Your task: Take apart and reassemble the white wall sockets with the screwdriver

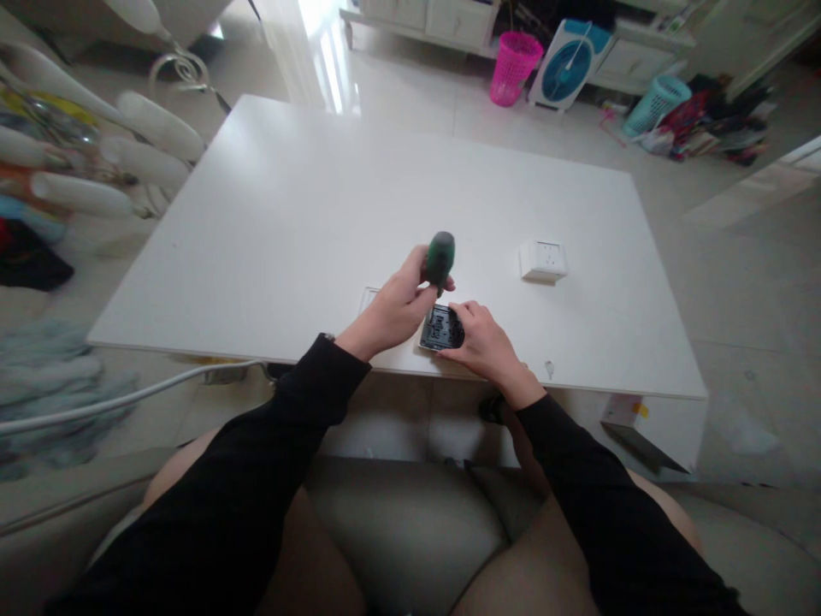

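Observation:
My left hand [398,306] is wrapped round a screwdriver with a dark green and grey handle [441,255], held upright with its lower end over a small black panel. That panel [441,328] has a pale rim and lies near the front edge of the white table. From its right side my right hand [480,339] grips it, thumb and fingers on opposite edges. Partly behind my left hand, a thin white frame [368,297] lies on the table. The screwdriver's tip is too small to make out.
A white socket box [543,261] stands on the white table [308,197] to the right. A small clear packet [549,369] lies near the front edge. Beyond the table are a pink basket [515,68] and a blue fan [568,66]. A white cable [128,396] runs at the left.

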`<state>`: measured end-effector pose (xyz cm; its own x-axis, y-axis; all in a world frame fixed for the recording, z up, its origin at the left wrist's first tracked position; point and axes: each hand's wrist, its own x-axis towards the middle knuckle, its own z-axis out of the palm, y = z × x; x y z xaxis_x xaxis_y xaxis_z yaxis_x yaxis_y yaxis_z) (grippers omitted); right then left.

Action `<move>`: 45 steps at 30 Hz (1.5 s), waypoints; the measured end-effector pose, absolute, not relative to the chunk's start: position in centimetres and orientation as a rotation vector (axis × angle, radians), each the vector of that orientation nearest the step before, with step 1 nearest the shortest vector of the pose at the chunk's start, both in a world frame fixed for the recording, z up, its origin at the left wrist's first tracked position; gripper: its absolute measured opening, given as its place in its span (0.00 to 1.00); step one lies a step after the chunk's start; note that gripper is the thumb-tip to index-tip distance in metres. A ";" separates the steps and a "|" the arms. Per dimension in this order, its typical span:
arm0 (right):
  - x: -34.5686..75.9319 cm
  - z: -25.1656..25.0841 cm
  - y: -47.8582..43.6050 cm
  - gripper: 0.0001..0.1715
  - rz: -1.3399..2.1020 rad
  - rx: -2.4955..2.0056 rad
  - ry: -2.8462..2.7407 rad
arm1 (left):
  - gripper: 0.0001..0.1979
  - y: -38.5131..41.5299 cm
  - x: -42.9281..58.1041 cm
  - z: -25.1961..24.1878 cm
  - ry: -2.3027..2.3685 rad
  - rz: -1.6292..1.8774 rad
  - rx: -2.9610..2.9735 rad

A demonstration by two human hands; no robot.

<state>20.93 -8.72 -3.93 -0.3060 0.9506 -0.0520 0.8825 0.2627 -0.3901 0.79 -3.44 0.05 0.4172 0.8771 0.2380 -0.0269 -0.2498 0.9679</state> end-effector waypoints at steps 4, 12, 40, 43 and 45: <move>21.0 -4.1 -8.7 0.42 0.540 -1.750 -2.327 | 0.17 -3.7 1.1 -0.2 0.759 1.024 1.501; 21.0 -4.3 -8.6 0.43 0.581 -1.766 -2.328 | 0.17 -3.6 1.9 -0.5 0.838 1.039 1.409; 20.8 -4.3 -8.7 0.42 0.575 -1.771 -2.329 | 0.12 -3.4 2.2 -0.8 0.883 1.045 1.641; 20.8 -4.3 -8.8 0.42 0.570 -1.778 -2.329 | 0.13 -3.6 2.0 -0.3 0.873 1.029 1.683; 20.8 -4.3 -8.8 0.42 0.566 -1.779 -2.325 | 0.14 -3.8 1.8 -0.1 0.874 1.005 1.716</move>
<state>20.78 -8.80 -4.28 -0.2801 0.9546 -0.1012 0.8943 0.2212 -0.3890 1.82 -3.76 -0.06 0.4110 0.8793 0.2409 0.1166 -0.3127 0.9427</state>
